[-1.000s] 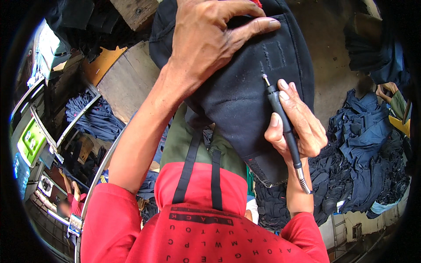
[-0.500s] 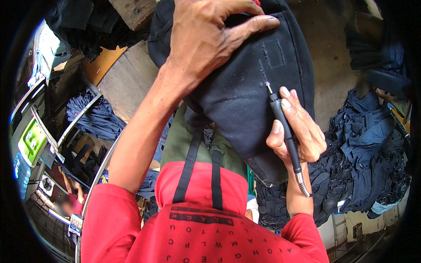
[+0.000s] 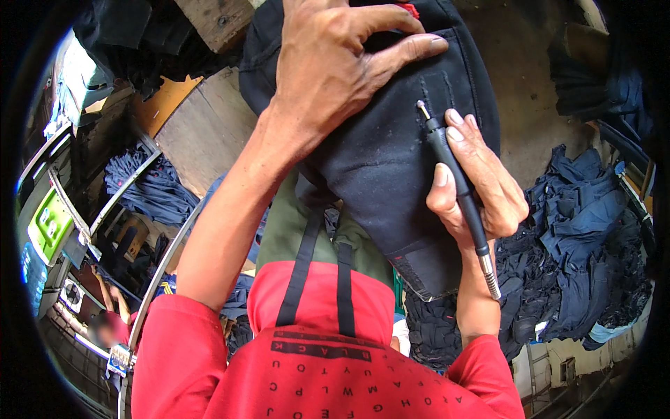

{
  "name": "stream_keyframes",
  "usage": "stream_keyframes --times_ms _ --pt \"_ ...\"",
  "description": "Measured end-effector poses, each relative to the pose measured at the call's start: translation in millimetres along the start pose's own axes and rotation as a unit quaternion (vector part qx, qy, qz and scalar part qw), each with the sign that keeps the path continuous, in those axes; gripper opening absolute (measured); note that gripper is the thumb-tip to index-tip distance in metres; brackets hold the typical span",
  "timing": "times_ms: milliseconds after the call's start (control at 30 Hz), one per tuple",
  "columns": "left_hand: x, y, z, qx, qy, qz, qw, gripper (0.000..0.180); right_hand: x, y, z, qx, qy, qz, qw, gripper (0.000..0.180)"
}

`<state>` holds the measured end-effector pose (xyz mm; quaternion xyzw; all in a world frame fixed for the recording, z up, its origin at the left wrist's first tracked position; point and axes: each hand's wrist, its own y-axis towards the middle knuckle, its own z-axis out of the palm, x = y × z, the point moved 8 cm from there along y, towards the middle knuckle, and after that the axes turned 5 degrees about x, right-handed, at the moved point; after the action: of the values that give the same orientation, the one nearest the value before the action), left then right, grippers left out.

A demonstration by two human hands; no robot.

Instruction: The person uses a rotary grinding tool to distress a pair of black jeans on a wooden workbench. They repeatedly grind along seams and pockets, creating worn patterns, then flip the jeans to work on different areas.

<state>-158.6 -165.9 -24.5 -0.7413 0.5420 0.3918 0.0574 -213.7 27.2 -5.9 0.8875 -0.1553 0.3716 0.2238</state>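
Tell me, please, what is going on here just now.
A person is working on a dark piece of clothing. The left hand lies across its upper part, while the right hand grips a black pen-shaped tool. The tool's metal tip is at the short worn lines on the cloth; whether it touches is hard to tell. A pile of dark clothes sits off to the right.
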Motion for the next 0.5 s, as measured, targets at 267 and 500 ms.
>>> stream_keyframes --times_ms 267,500 --pt "2.4 0.8 0.1 0.010 0.011 -0.019 1.000 0.022 -2.5 -4.0 -2.5 -0.028 -0.025 0.018 0.999 0.032" --pt "1.4 0.4 0.4 0.001 0.005 -0.011 1.000 0.021 -4.4 -5.6 -4.0 -0.029 -0.043 0.050 0.997 0.033"
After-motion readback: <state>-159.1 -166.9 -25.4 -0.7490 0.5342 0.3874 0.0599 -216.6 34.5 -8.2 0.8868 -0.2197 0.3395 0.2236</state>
